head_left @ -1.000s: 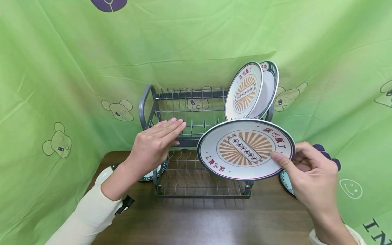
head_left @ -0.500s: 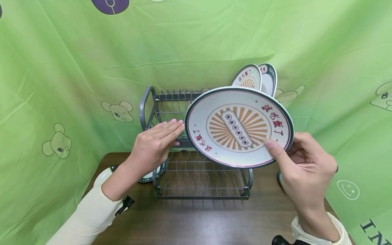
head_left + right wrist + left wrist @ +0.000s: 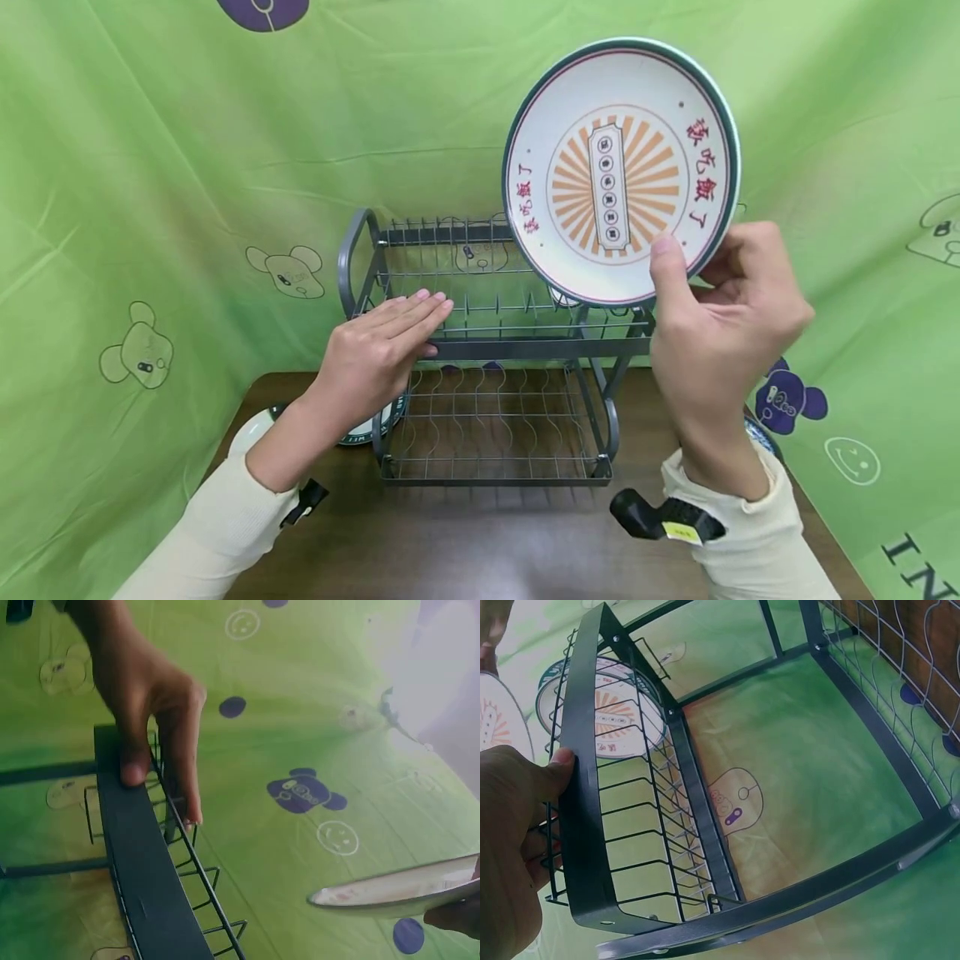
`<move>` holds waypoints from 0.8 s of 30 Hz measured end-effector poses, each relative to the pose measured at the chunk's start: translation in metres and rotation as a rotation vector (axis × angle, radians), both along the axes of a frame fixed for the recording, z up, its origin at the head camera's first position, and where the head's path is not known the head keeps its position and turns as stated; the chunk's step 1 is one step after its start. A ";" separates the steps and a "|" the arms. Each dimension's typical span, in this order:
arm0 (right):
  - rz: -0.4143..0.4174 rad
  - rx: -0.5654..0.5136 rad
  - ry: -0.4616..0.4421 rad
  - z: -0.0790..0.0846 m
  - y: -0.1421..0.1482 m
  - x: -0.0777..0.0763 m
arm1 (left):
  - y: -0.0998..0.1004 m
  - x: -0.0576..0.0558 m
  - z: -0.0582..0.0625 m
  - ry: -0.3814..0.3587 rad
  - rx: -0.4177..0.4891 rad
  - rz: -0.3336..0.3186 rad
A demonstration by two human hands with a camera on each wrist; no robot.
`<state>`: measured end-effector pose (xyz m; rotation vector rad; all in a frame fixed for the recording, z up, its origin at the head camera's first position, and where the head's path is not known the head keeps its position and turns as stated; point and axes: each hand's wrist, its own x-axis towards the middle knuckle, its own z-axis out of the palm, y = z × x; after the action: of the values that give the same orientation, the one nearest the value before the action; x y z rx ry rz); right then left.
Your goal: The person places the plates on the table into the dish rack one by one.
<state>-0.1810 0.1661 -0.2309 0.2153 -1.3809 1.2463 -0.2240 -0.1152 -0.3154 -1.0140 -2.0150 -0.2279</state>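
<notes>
In the head view my right hand [image 3: 731, 308] pinches a round white plate [image 3: 645, 92] by its lower right rim, thumb on the face and fingers behind. The plate has a dark green rim, red characters and an orange sunburst. It is held nearly upright above the right end of a grey two-tier dish rack [image 3: 517, 348]. My left hand [image 3: 382, 346] grips the rack's upper front rail, with the thumb on the rail's front in the left wrist view. Two plates [image 3: 611, 690] stand in the upper tier there; from the head they are mostly hidden behind the held plate.
The rack stands on a brown wooden table [image 3: 480, 542] before a green printed cloth [image 3: 300, 125]. A green-rimmed plate [image 3: 358, 433] and a white dish [image 3: 251, 431] lie left of the rack. A blue-patterned dish [image 3: 763, 435] shows at the right, partly behind my right forearm.
My right hand has raised the plate from in front of the rack to above its right end, tipping it from slanted to nearly upright. The left hand stays on the rail.
</notes>
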 end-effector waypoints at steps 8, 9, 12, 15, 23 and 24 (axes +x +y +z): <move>-0.230 0.263 -0.100 0.008 -0.019 -0.026 | 0.000 -0.001 -0.001 0.015 0.015 -0.002; -0.244 0.292 -0.110 0.008 -0.021 -0.029 | 0.000 -0.001 -0.001 0.015 0.015 -0.002; -0.265 0.355 -0.160 0.006 -0.025 -0.036 | 0.000 -0.001 -0.002 0.013 0.011 -0.001; -0.281 0.404 -0.221 0.003 -0.027 -0.044 | 0.001 -0.001 -0.002 0.014 0.012 -0.003; -0.289 0.500 -0.348 -0.006 -0.029 -0.057 | 0.000 -0.001 -0.002 0.016 0.021 -0.010; -0.292 0.511 -0.355 -0.007 -0.030 -0.058 | 0.000 -0.001 -0.002 0.013 0.019 -0.008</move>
<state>-0.2387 0.1365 -0.2381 0.1381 -1.9521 0.6915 -0.2249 -0.1150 -0.3169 -1.0092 -1.9941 -0.2442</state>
